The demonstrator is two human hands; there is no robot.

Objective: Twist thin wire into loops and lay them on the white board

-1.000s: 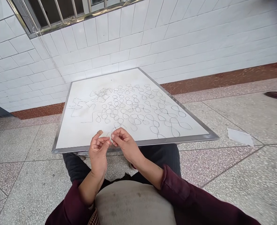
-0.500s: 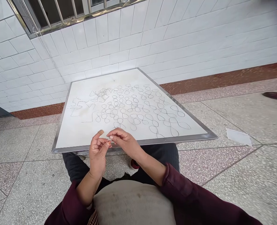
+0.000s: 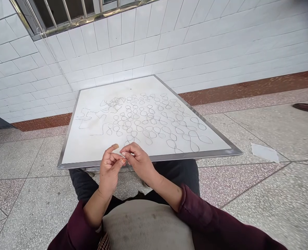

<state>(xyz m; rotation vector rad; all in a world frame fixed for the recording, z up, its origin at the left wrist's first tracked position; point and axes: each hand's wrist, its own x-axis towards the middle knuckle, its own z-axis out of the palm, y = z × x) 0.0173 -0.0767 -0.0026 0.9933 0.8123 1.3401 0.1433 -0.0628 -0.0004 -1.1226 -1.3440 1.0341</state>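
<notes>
Just over the near edge of the white board [image 3: 135,83], my left hand [image 3: 109,172] and my right hand [image 3: 142,166] meet with their fingertips together. Both pinch a short piece of thin wire [image 3: 122,155], mostly hidden by the fingers. A tan bandage [image 3: 115,146] wraps a raised finger of my left hand. Past my hands, several dark wire figure-eights [image 3: 167,131] lie spread over the middle and right of the board. Longer bent wires [image 3: 102,129] rest on the left side, near a tangled heap of wires [image 3: 114,101].
The board has a grey metal rim [image 3: 211,153] and sits above my knees. Beyond it rises a white tiled wall [image 3: 133,52] with a barred window [image 3: 70,12]. On the floor at right are a white sheet [image 3: 265,152] and a dark red shoe [image 3: 307,107].
My two hands stay together and have shifted very slightly to the right, with the fingertips closer around the wire. The wires on the board look the same.
</notes>
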